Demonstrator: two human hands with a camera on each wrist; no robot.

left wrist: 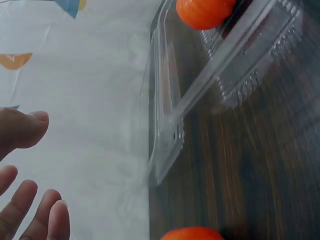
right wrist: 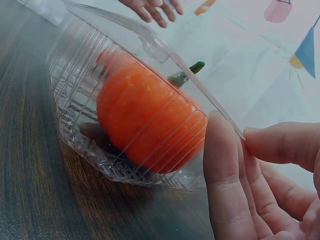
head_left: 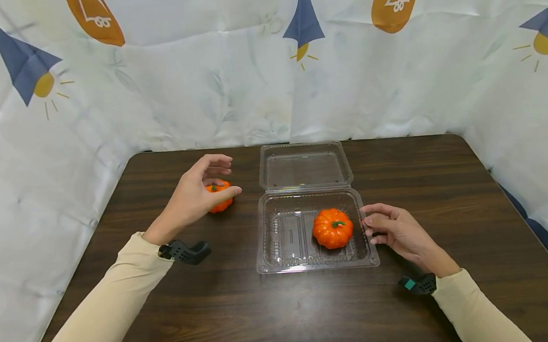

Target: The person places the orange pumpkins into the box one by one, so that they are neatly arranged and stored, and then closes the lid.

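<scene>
A clear plastic clamshell container (head_left: 280, 245) lies unfolded on the table, its lid (head_left: 305, 167) laid back. Inside the base, on the right, sits an orange toy pumpkin (head_left: 333, 229) with a green stem. My right hand (head_left: 401, 230) pinches the base's right rim between thumb and fingers, plain in the right wrist view (right wrist: 265, 185). A second orange pumpkin (head_left: 220, 207) stands left of the container, partly hidden by my left hand (head_left: 191, 196). That hand hovers over it, thumb and fingers spread. In the left wrist view this pumpkin (left wrist: 192, 234) shows apart from the fingers (left wrist: 59, 220).
The dark wood-grain table (head_left: 194, 327) runs back to a pale patterned curtain (head_left: 229, 88), which also hangs along both sides. Black bands (head_left: 186, 252) are strapped on both wrists, over beige sleeves.
</scene>
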